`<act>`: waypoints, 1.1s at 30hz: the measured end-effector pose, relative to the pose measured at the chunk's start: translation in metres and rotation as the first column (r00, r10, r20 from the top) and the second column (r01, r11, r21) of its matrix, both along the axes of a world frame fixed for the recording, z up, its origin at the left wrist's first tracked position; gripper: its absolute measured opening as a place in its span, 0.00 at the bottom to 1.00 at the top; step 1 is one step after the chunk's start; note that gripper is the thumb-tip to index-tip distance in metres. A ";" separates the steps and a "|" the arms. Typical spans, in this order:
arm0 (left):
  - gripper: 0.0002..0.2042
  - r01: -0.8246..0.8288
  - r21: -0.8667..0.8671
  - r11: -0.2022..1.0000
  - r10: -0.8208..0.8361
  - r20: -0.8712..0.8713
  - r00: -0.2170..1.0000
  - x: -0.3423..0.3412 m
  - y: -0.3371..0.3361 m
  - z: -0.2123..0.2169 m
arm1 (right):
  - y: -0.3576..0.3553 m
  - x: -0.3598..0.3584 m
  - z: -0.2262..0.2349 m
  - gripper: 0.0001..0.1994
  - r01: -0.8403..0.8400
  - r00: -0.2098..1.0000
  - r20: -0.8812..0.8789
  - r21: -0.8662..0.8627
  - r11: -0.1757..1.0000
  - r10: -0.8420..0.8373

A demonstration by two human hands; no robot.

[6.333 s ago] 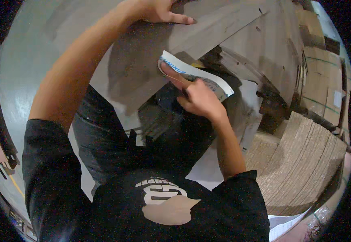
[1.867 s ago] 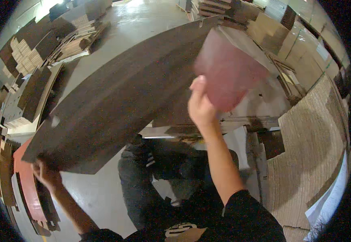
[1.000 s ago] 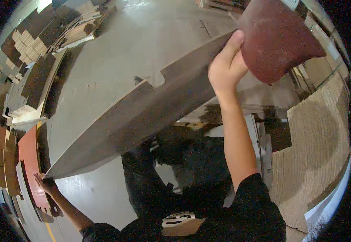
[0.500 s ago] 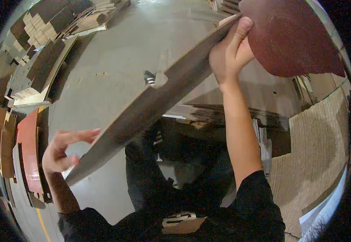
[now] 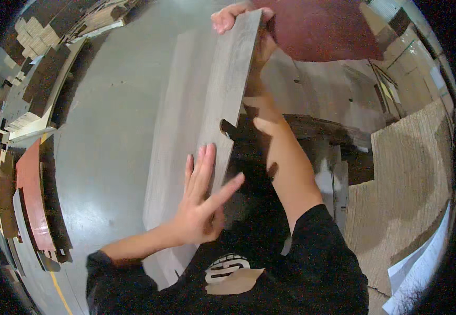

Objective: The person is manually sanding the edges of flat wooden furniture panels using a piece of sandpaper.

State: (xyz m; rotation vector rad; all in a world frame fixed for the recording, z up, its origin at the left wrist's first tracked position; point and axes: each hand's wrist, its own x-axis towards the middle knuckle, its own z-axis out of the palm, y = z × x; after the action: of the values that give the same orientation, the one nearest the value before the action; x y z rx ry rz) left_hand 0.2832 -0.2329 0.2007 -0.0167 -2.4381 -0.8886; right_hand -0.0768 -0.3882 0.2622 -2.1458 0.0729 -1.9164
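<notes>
A long grey wooden board (image 5: 207, 105) with a notch in one edge stands nearly upright in front of me, its face turned to my left. My right hand (image 5: 238, 21) grips the board's top end, with a dark red sheet of sandpaper (image 5: 322, 29) held in the same hand behind the board. My left hand (image 5: 204, 205) lies flat against the board's lower part, fingers spread, pressing on its face.
Stacks of cut wooden parts (image 5: 44, 79) lie on the grey floor (image 5: 112, 105) at the left, with reddish curved panels (image 5: 31, 194) beside them. More boards (image 5: 322, 131) lie under the raised one. Layered cardboard sheets (image 5: 406, 184) fill the right side, white paper (image 5: 422, 268) at the lower right.
The board has swung from a slanted hold to nearly upright. My left hand moved from the board's low end to press flat on its face. My right hand stays at the top.
</notes>
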 end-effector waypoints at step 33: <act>0.35 -0.214 0.060 0.975 0.193 0.247 0.950 -0.041 0.007 -0.127 | 0.254 0.149 -0.250 0.11 0.737 0.216 -0.346 0.671 -0.080 -0.913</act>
State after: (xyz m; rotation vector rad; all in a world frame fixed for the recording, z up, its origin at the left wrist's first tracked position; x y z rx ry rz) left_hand 0.2423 -0.2257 0.0736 0.3890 -2.5600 -0.9469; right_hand 0.0718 -0.1345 0.0121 -1.1269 2.2985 -1.8909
